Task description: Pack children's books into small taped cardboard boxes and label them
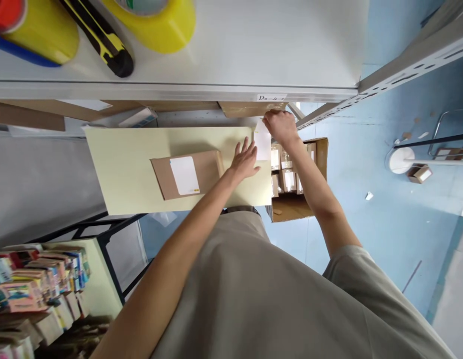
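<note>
Closest to my lens, top left, sit yellow tape rolls [40, 30] and a yellow-and-black utility knife [104, 42] on the white shelf [254, 50]. Lower left I see books [33, 284] packed upright in rows. Moving right, a pale yellow tabletop [122, 169] carries a flat brown envelope [162, 177] with a white label [184, 175] stuck on it. My left arm stretches straight forward across the tabletop, and my left hand [244, 160] lies flat and released, fingers spread, palm down just beside the envelope's right edge. Next, my right arm bends at the elbow and reaches up; my right hand [280, 125] is clenched, pinching a white slip [262, 142] at the tabletop's far right corner. Below that hand stands an open cardboard box [319, 154] filled with small labelled packages, resting on the blue floor [366, 234].
</note>
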`<state>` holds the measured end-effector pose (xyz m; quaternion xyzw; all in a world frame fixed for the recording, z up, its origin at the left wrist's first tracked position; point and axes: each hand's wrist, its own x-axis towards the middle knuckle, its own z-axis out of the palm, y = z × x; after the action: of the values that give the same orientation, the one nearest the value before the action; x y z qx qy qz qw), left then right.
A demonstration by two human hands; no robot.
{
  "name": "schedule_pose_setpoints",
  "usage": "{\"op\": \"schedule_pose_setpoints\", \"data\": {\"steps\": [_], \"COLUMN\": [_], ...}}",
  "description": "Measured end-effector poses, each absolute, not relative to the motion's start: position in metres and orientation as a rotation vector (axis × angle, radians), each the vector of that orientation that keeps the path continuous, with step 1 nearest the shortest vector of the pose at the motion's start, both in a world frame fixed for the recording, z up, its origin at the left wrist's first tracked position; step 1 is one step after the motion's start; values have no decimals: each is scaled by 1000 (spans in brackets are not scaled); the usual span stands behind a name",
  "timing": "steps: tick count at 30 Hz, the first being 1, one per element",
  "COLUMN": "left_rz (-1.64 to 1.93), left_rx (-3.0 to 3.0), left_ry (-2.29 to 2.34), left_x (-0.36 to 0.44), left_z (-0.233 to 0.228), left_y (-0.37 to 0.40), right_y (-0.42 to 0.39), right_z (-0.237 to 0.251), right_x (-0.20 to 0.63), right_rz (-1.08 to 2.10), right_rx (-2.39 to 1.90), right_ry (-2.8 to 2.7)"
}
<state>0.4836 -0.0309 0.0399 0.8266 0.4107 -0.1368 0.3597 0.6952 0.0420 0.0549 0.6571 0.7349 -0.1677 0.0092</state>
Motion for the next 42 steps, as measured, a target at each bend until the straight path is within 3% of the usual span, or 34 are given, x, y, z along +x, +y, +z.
{"op": "schedule_pose_setpoints", "data": {"steps": [11,42], "left_rz": [-547,-604], "left_rx": [2020,1933], "left_ry": [1129,1239], "left_x": [518,547], "left_z": [17,0], "left_y": [17,21], "right_y": [54,66], "right_z": [36,18], "right_x": [700,708], "right_rz": [-466,-498], "right_rx": [2119,2238], "right_ry": [2395,2367]}}
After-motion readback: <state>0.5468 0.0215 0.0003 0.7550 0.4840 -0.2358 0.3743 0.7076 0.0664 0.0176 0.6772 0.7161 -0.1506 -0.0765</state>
